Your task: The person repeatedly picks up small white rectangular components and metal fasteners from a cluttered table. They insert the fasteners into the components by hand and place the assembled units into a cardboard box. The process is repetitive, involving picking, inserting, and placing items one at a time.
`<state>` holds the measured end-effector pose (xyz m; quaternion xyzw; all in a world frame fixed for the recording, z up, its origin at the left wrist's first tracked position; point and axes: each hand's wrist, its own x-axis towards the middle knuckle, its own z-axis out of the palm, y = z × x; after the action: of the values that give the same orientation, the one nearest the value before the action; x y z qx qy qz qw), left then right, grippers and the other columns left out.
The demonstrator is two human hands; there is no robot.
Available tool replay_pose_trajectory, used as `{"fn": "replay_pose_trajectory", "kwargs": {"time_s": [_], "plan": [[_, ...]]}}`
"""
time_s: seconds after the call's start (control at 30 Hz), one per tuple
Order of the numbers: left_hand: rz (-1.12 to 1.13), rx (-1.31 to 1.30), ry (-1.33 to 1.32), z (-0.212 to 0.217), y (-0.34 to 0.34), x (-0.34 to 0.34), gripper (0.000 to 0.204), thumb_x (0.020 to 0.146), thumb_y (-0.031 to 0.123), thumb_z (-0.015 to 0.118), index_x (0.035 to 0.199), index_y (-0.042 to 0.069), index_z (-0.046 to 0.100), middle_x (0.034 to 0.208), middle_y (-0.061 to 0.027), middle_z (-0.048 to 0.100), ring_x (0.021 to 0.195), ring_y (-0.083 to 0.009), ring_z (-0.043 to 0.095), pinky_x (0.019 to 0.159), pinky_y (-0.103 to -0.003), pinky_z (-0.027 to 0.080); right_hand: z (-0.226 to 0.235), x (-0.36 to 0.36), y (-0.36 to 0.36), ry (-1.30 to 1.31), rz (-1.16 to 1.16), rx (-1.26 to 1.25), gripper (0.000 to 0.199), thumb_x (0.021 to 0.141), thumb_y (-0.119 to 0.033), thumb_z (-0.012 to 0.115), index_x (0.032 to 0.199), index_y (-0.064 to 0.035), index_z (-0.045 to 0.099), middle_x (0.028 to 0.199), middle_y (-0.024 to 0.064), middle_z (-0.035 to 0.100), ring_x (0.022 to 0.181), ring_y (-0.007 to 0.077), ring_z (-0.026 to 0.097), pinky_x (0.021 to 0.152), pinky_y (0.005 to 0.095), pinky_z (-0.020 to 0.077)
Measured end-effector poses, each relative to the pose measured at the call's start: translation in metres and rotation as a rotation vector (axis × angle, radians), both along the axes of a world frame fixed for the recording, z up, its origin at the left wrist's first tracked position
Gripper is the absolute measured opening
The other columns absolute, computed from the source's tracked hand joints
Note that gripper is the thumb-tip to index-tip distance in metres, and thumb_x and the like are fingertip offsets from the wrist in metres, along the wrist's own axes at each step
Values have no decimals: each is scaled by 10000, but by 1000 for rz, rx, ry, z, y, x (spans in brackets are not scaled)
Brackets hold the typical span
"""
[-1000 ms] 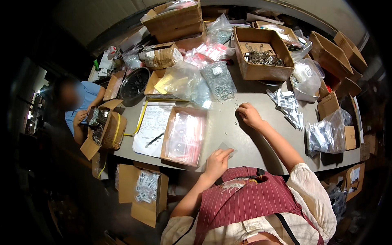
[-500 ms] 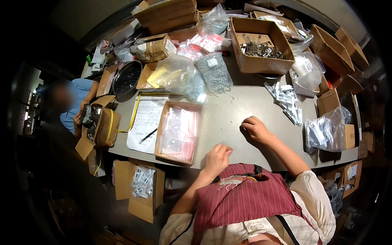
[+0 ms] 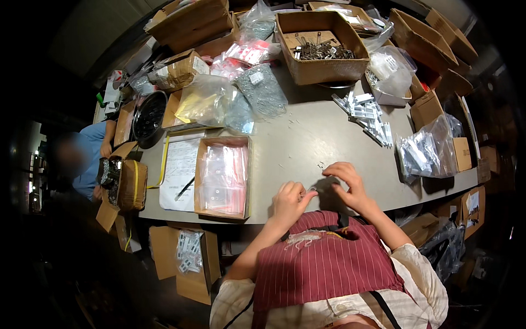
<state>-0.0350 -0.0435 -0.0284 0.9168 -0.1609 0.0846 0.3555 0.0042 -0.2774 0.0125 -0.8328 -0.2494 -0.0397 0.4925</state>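
Observation:
My left hand point(image 3: 290, 203) is closed near the table's front edge, its thumb and fingers pinched together. A small shiny bit shows at its fingertips, too small to name. Just to the right, my right hand point(image 3: 352, 189) hovers over the table with fingers curved and the thumb apart, nothing visible between them. By its fingertips lie a few tiny metal pieces point(image 3: 321, 164), perhaps screws. Left of my hands stands a shallow cardboard box point(image 3: 250, 181) filled with clear, red-edged plastic bags point(image 3: 222, 178).
A pile of silver metal parts point(image 3: 366, 115) lies at the right, near a bag of similar parts point(image 3: 424, 156). A carton of small metal pieces point(image 3: 323, 71) stands farther back. Papers with a pen point(image 3: 186, 187) lie left. At far left a person in blue point(image 3: 90, 156) stands behind an open carton.
My right hand has come nearer my left and its thumb has spread from the fingers. A shiny bit now shows at the left fingertips. The whole view has shifted slightly.

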Motion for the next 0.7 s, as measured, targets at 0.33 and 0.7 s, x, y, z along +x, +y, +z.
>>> {"fn": "replay_pose_trajectory", "kwargs": {"time_s": [0.33,0.7], "plan": [[-67,-39,-16,18,-14,9,400,706,179,853,1006,64,616,960,-97,600,950,-331,595,800,-443,511,-8,-10,5,5,297,-391,518,653,-129,609,1161,-144,712,1325,38,634,1399,357,427,1207,685,53],[49,-28,120,-39,-2,20,347,744,22,741,1046,35,571,1041,-154,648,1020,-375,598,893,-471,433,-36,32,12,193,-112,-219,264,893,-156,656,1123,-32,695,1012,169,636,935,374,641,847,434,536]]}}
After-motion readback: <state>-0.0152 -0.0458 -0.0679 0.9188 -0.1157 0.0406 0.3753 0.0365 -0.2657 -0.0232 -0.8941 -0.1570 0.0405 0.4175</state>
